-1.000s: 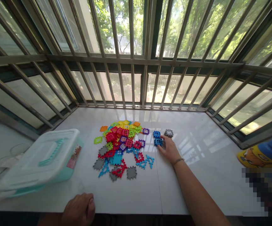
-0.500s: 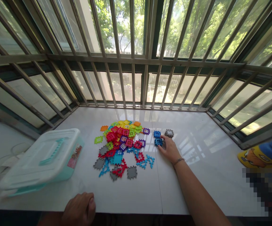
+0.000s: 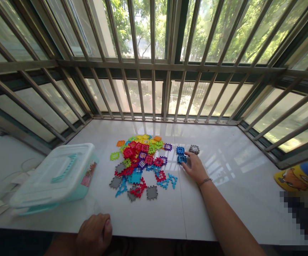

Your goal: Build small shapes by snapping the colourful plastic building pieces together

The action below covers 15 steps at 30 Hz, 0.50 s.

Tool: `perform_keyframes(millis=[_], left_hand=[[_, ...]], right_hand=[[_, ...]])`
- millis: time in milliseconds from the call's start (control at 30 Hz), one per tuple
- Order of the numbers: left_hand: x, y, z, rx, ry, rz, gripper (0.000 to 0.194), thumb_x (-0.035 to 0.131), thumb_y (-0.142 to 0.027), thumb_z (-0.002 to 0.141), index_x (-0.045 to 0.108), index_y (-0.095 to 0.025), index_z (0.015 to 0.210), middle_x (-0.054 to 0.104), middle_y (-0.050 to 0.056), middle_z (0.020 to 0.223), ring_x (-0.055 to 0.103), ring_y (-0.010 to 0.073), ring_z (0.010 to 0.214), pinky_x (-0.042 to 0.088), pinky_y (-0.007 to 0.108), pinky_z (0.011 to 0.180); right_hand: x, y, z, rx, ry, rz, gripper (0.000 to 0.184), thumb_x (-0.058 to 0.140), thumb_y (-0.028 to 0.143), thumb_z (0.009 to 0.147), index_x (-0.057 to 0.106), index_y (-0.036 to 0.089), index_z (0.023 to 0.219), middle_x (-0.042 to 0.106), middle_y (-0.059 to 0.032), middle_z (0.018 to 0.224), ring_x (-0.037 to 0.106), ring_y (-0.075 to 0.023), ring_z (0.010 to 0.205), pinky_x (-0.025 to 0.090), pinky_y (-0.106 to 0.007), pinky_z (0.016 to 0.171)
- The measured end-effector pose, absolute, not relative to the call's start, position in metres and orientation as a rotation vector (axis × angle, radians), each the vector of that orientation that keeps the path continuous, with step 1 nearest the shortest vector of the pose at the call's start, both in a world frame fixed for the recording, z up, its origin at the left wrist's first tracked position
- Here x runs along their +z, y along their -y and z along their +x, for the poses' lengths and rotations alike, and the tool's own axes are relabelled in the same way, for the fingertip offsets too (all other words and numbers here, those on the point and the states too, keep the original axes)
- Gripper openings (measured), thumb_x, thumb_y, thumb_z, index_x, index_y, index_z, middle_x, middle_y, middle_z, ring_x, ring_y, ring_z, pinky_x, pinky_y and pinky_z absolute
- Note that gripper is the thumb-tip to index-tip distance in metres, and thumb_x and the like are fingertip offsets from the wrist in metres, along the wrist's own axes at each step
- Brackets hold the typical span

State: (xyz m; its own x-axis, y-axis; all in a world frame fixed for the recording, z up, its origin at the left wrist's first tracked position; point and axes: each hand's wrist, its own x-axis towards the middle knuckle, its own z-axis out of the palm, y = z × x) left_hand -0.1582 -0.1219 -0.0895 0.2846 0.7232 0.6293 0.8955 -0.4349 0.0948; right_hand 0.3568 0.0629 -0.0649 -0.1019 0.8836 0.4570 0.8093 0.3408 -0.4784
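Interlocking plastic tiles are heaped in a multicoloured pile on a white marble counter, and a few are set apart to its right: two blue tiles are placed one above the other, with a grey tile laid just beyond them. Only those few have been separated; most of the tiles are left loose in the pile. The right hand is extended over the counter, its fingers spread slightly apart just beside the blue and grey tiles, with nothing seen clamped between them. The left hand is rested at the counter's near edge, its fingers curled together, with no tile seen in them. A pale turquoise lidded storage box is placed left of the pile.
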Motion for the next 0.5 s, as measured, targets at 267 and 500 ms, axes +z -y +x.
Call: perform_keyframes(millis=[267,500], left_hand=[[-0.084,0.122,-0.154,-0.916,1.47,-2.252,0.012,0.057,-0.02,0.101,0.063,-0.025,0.093,0.063,0.0,0.075,0.059,0.0218,0.069,0.041,0.04,0.07],[-0.082,0.122,-0.152,-0.903,1.458,-2.224,0.014,0.055,-0.019,0.102,0.061,-0.025,0.092,0.059,0.001,0.073,0.057,0.0233,0.069,0.04,0.039,0.07]], right_hand=[[-0.052,-0.055,0.351,0.007,1.861,-1.459,0.041,0.06,0.04,0.105,0.064,0.023,0.142,0.07,-0.0169,0.137,0.064,-0.0367,0.131,0.051,-0.057,0.118],[-0.041,-0.036,0.339,-0.081,1.899,-1.453,0.028,0.056,0.037,0.108,0.073,0.024,0.127,0.073,-0.0149,0.129,0.066,-0.0351,0.124,0.052,-0.056,0.113]])
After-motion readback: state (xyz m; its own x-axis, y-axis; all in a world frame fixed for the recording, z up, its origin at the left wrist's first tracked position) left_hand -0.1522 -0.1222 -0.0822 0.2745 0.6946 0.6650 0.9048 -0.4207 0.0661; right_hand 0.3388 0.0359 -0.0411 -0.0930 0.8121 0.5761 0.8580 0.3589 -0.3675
